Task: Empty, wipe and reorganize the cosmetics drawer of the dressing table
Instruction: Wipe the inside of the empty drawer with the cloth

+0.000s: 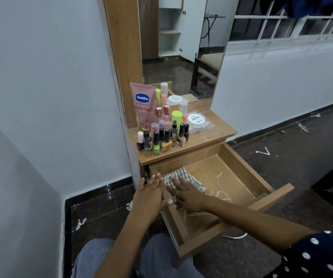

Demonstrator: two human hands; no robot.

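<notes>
The wooden drawer (241, 173) of the dressing table stands pulled far out, a shallow box of pale laminated board with a smooth bottom panel marked by whitish streaks. Nothing lies in it but a checked cloth (183, 175), green and white, rumpled in the back left corner. The right hand (185, 194) lies flat on that cloth, fingers straight and spread, pressing it to the drawer bottom. The left hand (151, 195) rests on the drawer's left side wall, fingers extended together along the rim, thumb hooked over its edge, holding nothing.

Above the drawer, the small wooden surface (215, 133) carries the cosmetics, crowded to its left half. A tall pink Vaseline tube (144, 106) stands at the back against the mirror frame. In front of it cluster nail polish bottles (161, 140), small glass ones with black caps, in yellow, green, dark and beige. Slim spray bottles (165, 113) with pink metallic caps rise behind them, beside a lime-green capped bottle (176, 117). A round white jar (196, 120) sits on a clear flat plastic box (206, 126) to the right.

The mirror (181, 47) rises behind. The floor (291, 137) is dark polished stone, flecked with white scraps.
</notes>
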